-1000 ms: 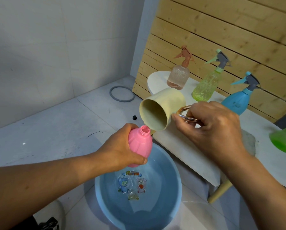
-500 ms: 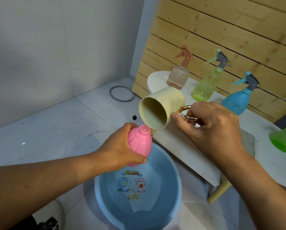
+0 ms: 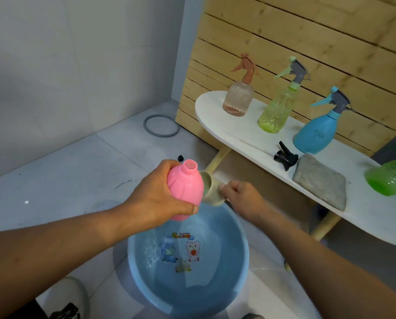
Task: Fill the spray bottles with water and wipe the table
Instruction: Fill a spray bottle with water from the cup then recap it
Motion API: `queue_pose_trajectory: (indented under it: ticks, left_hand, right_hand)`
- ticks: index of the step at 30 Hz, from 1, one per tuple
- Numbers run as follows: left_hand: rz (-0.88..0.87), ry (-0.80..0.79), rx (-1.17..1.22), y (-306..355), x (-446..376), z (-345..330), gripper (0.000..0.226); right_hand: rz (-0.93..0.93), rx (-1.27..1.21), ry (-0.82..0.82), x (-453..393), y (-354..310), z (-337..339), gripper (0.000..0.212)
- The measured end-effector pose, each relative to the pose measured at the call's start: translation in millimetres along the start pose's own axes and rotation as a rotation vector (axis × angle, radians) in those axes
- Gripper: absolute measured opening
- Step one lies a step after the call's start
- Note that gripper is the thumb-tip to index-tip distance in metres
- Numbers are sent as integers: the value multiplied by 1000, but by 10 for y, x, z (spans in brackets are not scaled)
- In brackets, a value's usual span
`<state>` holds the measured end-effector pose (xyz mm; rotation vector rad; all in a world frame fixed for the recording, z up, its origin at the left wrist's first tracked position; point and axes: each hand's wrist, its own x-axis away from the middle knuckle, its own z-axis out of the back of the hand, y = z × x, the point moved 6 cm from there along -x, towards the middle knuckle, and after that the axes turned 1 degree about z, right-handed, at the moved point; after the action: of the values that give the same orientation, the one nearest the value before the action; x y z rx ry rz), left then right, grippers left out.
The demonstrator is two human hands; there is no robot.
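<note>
Nearest to me is the blue basin (image 3: pixel 132 268) on the floor, holding shallow water over its cartoon print. Just above its far rim my left hand (image 3: pixel 156 199) is wrapped around the pink bottle (image 3: pixel 185 192), which stands roughly upright with its neck open and no sprayer on it. My right hand (image 3: pixel 241 199) is closed on the cream cup (image 3: pixel 212 192), low over the basin and right beside the pink bottle; the frame is smeared there, so I cannot tell whether the cup is tipped to scoop or merely held.

I judge I am in the filling step, with this bottle being filled cup by cup. The next move, as I see it, calls for dipping the cup, raising it to the narrow neck and pouring slowly (the opening is small, so spills are likely).

Further off, on the white counter (image 3: pixel 245 132), lie a black sprayer head (image 3: pixel 285 156) and a grey cloth (image 3: pixel 320 180) for wiping. Behind them stand 3 capped bottles: the clear brown-topped bottle (image 3: pixel 238 100), the yellow-green bottle (image 3: pixel 276 109) and the blue bottle (image 3: pixel 316 132). A green bottle (image 3: pixel 390 176) lies at the right edge.
</note>
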<state>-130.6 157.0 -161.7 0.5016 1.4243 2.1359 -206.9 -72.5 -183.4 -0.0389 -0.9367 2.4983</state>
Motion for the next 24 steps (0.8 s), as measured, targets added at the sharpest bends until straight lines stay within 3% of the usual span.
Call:
queue_pose_trajectory:
  ticks: [5, 8, 10, 15, 17, 19, 21, 24]
  left_hand:
    - [-6, 16, 18, 4, -44, 33, 97]
    - [-11, 27, 12, 8, -60, 57, 97]
    - [-10, 39, 17, 16, -65, 81, 96]
    - [13, 57, 49, 34, -44, 111, 93]
    - [29, 52, 75, 43, -27, 109, 92]
    - [43, 42, 114, 72, 4, 103, 92]
    - [55, 25, 149, 96, 38, 84, 95]
    - [65, 10, 202, 117, 88, 41, 96]
  right_hand:
    - [268, 698, -60, 50, 91, -513, 30]
    - [535, 992, -25, 148, -41, -612, 4]
    - [638, 1101, 3, 195, -89, -637, 15]
    - [757, 1122, 147, 282, -235, -555, 15]
    - [616, 1039, 135, 257, -245, -467, 11]
    - [352, 806, 130, 190, -181, -287, 25]
    - [110, 374, 92, 162, -154, -77, 36]
    - [-10, -199, 123, 177, -219, 297, 32]
